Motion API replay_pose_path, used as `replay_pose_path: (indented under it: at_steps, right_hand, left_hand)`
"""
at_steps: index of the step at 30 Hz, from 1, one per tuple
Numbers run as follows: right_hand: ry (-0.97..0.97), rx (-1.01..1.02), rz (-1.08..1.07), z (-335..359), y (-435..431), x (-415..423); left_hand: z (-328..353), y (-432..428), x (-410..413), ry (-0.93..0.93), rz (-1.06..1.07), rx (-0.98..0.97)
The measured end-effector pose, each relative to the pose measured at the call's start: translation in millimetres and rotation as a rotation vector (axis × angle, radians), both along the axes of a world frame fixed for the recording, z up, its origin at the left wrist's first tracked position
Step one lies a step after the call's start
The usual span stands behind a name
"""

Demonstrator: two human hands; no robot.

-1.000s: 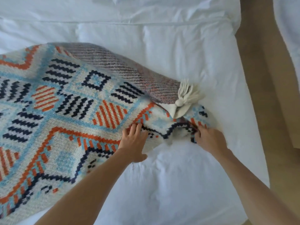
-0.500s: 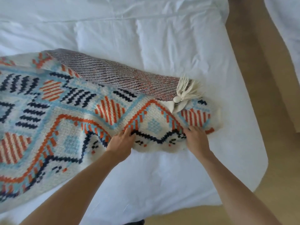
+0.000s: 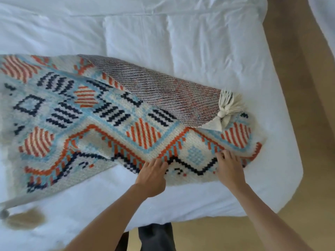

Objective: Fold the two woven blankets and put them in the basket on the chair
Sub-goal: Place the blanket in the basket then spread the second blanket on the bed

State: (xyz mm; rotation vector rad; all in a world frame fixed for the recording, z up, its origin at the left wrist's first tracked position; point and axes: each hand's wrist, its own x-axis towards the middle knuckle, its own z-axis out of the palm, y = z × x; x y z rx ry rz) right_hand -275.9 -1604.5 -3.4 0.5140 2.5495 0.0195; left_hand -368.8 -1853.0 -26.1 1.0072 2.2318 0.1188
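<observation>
White bedding covers the bed (image 3: 199, 51), with wood floor (image 3: 235, 236) along its near and right edges. Near the near edge the left hand (image 3: 151, 175) pinches the blanket (image 3: 108, 124) at its hem, fingers on top. The right hand (image 3: 229, 169) lies on the hem towards the bed's near right corner; I cannot tell whether it grips. Beyond, the blanket spreads left across the bed, its far corner folded over, grey underside up, tassel (image 3: 228, 109) on top.

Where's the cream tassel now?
Head view, right of centre: the tassel sits at the tip of the blanket's folded-over corner, beyond the right hand, near the bed's right edge.
</observation>
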Motion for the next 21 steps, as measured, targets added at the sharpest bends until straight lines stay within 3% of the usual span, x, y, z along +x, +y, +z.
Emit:
replay_pose_path:
  at_steps: [8, 14, 16, 18, 21]
  right_hand:
    - [0.130, -0.297, 0.126, -18, -137, -59]
    - [0.369, -0.526, 0.283, -10, -236, -98]
    - [0.336, -0.627, 0.366, -12, -270, -106]
    - [0.236, -0.629, 0.431, -20, -300, -112]
    - [0.159, -0.435, 0.431, -34, -330, -124]
  left_hand:
    - [-4, -91, -45, 0.136, 0.276, -0.065]
    - [-8, -188, -60, 0.171, 0.412, -0.215]
    - [-9, -224, -62, 0.191, 0.447, -0.259]
    - [-10, -257, -61, 0.221, 0.461, -0.303]
    - [-9, -303, -61, 0.256, 0.497, -0.364]
